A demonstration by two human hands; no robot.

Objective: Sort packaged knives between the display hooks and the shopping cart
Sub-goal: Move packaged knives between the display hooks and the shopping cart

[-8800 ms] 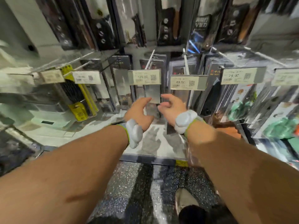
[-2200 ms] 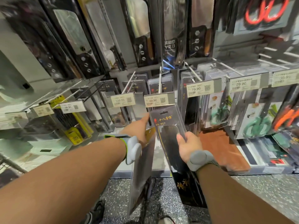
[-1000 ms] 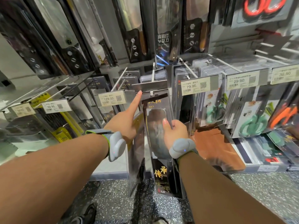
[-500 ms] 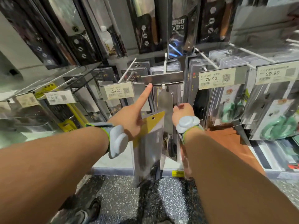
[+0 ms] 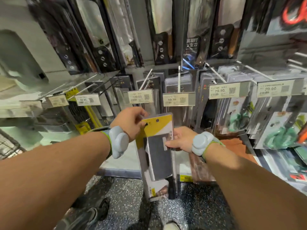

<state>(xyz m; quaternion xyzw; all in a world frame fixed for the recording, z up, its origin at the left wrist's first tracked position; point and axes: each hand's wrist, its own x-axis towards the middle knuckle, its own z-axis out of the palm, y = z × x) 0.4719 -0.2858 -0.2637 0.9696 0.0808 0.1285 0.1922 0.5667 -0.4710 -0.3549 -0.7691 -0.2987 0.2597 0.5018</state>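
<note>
Both hands hold one packaged cleaver (image 5: 157, 156) in front of the display, below the row of price tags and clear of the hooks. The left hand (image 5: 128, 124) grips the package at its upper left corner, fingers curled over the yellow header card beside the hang hole. The right hand (image 5: 180, 139) pinches the right edge of the package at blade height, thumb laid across the clear front, remaining fingers behind. The package hangs roughly upright, slightly tilted, with the handle end pointing down toward the speckled floor (image 5: 126, 203). Each wrist carries a pale grey band device. Directly behind the package, the hook (image 5: 179, 78) bearing the 49.90 tag (image 5: 178, 99) holds further dark knife packs; the neighbouring hook on the left carries the 129.00 tag (image 5: 140, 97). Larger cleavers in black packs (image 5: 162, 30) hang on the upper row. Scissors packs (image 5: 239, 117) hang to the right under the 79.90 tag. A wire cart edge (image 5: 8, 146) shows at far left; its contents cannot be determined.
</note>
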